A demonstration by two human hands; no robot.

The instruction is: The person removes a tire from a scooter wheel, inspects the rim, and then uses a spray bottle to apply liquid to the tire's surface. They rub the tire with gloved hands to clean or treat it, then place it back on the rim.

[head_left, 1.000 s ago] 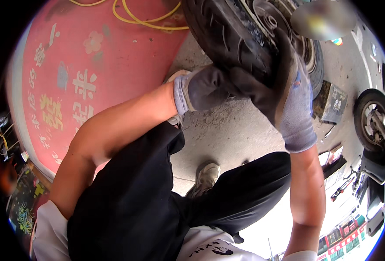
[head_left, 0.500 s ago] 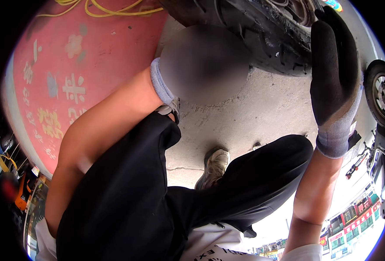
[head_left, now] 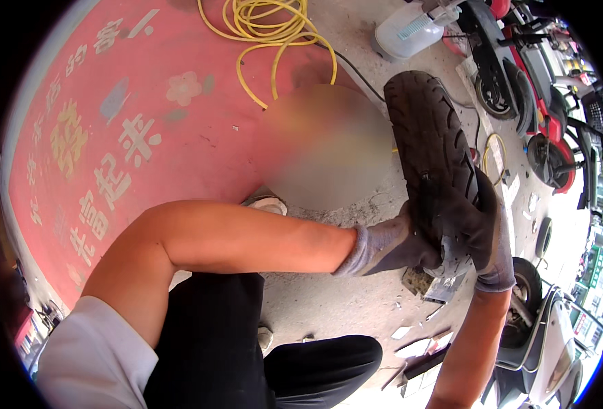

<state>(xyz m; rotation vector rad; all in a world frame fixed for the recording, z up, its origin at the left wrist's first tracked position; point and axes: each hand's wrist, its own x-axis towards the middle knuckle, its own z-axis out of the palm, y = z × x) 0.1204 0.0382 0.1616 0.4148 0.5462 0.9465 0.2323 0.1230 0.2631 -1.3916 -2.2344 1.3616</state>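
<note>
A black motorcycle tyre (head_left: 432, 123) with a grooved tread stands on edge to the right of centre. My left hand (head_left: 405, 240), in a dark glove with a grey cuff, reaches across and wraps round the near part of the tread. On the tyre's right side my right hand (head_left: 484, 228), gloved the same way, is closed on its edge. The two hands meet near the bottom of the tyre, and the fingers partly overlap there. The wheel's inner side is turned away and hidden.
A coiled yellow hose (head_left: 266, 27) lies at the top over a red painted floor area (head_left: 199, 143). Beyond the tyre stands a whitish plastic container (head_left: 405, 33). Parked scooters (head_left: 502, 88) line the right; litter and tools (head_left: 424, 347) lie nearer. A blurred patch covers the centre.
My view has swung, and the tyre now stands more upright and lower in it. My right hand has gone from flat beside the tyre to gripping it; my left, blurred before, now shows on it.
</note>
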